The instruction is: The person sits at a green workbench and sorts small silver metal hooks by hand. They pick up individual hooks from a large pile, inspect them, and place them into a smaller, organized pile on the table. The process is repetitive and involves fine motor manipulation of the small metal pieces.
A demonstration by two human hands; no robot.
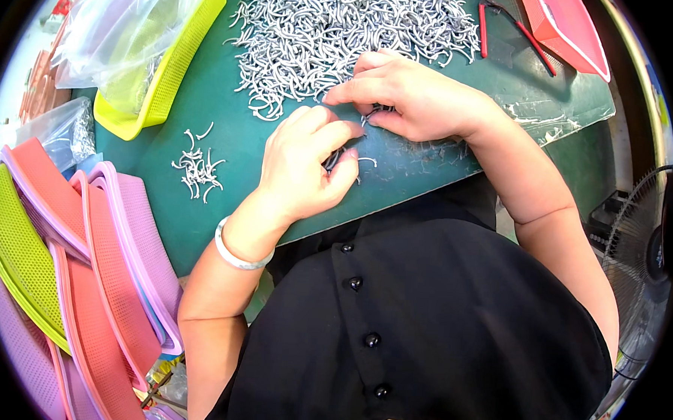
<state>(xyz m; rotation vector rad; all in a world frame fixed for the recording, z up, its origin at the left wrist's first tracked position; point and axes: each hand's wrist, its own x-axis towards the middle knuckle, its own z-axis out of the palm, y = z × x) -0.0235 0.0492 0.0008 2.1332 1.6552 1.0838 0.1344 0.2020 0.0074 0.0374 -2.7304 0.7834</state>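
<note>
A large heap of short, curved grey-and-white pieces [345,23], like cut bits of tubing or wire, covers the far middle of the green table. My left hand [306,160] is closed at the near side of the heap, with several dark grey curved pieces [333,159] held between thumb and fingers. Just to its right, my right hand [413,99] bends over the heap's near edge, thumb and fingers pinched around similar small pieces. Its fingertips almost meet those of my left hand. Further left lies a small separate cluster of the pieces [198,170].
A yellow-green basket [165,90] lined with clear plastic stands far left. Stacked pink, purple and green baskets [112,275] fill the near left. Red-handled pliers [535,47] lie far right beside a red tray [566,32]. A fan [636,238] stands right of the table [397,190].
</note>
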